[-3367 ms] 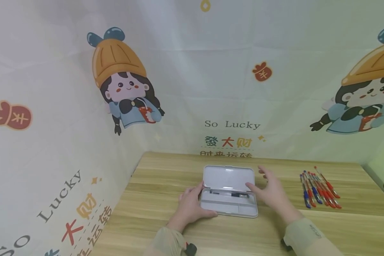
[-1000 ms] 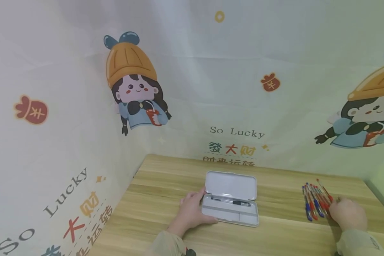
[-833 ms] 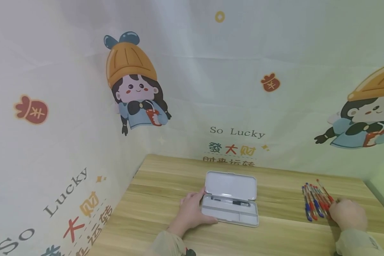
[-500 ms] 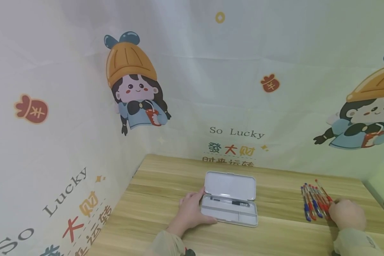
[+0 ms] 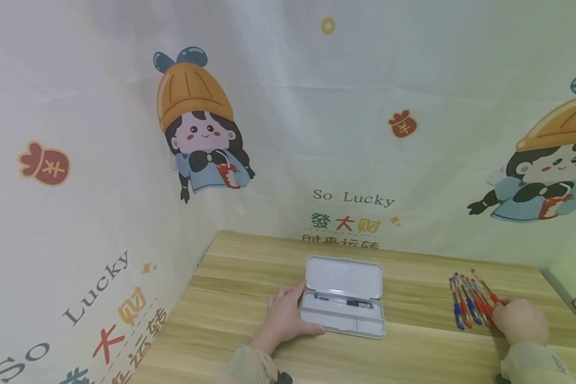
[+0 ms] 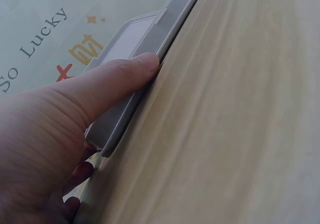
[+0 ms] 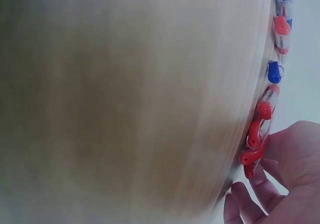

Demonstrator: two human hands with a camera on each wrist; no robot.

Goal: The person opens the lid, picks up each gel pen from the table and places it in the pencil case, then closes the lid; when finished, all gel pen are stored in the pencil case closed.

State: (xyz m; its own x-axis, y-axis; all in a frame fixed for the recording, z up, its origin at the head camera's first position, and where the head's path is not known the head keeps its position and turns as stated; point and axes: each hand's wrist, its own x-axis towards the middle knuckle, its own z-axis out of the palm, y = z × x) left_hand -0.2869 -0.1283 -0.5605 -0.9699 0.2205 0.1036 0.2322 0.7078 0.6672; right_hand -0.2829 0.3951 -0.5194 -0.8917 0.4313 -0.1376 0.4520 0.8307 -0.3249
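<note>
An open white pencil case [image 5: 344,277] lies on the table with its lid tipped back. One black-gripped pen [image 5: 360,304] lies in its rear compartment. My left hand [image 5: 285,319] holds the case at its left end; in the left wrist view the thumb presses along the front wall of the case [image 6: 111,126], and the other fingers are partly hidden behind it. At the right, my right hand [image 5: 520,321] pinches at the rightmost red pen [image 5: 485,284] of a bunch. In the right wrist view its thumb meets the red pens [image 7: 252,156], with fingertips curled below.
Several blue and red pens [image 5: 465,304] lie side by side, left of my right hand. Wood-grain table [image 5: 422,298] stretches between case and pens. A printed cloth [image 5: 278,133] hangs behind and along the left side.
Since the oldest frame my right hand has left the case's right side and gone right to the pens. During the last second both hands have stayed nearly still; the view has shifted slightly.
</note>
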